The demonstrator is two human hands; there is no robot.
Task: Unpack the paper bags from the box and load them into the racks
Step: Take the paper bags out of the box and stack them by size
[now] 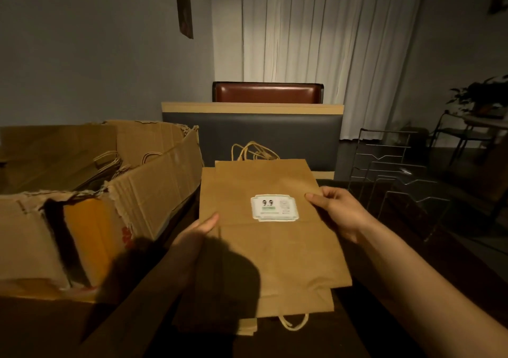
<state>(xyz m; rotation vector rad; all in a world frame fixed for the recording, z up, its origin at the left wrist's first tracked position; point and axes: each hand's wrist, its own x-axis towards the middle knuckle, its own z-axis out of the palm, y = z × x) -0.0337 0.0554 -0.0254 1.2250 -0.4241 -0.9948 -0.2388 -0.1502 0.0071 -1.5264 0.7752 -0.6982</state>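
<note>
Dim light from a curtained window falls across a dark table [365,316] with a padded bench beyond it at 12 o'clock. At 9 o'clock a torn cardboard box [115,192] stands open, and more flat paper bags [110,165] show inside by their handles. At the centre lies a stack of paper bags [269,247], the top one flat with a white label [275,207] facing up. The left hand [198,234] has its grip closed on the stack's left edge, thumb on top. The right hand [338,209] pinches the right edge, thumb over the paper and fingers beneath. Holding both edges probably keeps the limp bags squared, so that they travel as one bundle. At 2 o'clock the wire racks [398,179] stand unfilled, near the right hand but apart from the stack. A loose handle [294,323] pokes out at 6 o'clock, so some bags seem to lie reversed.
</note>
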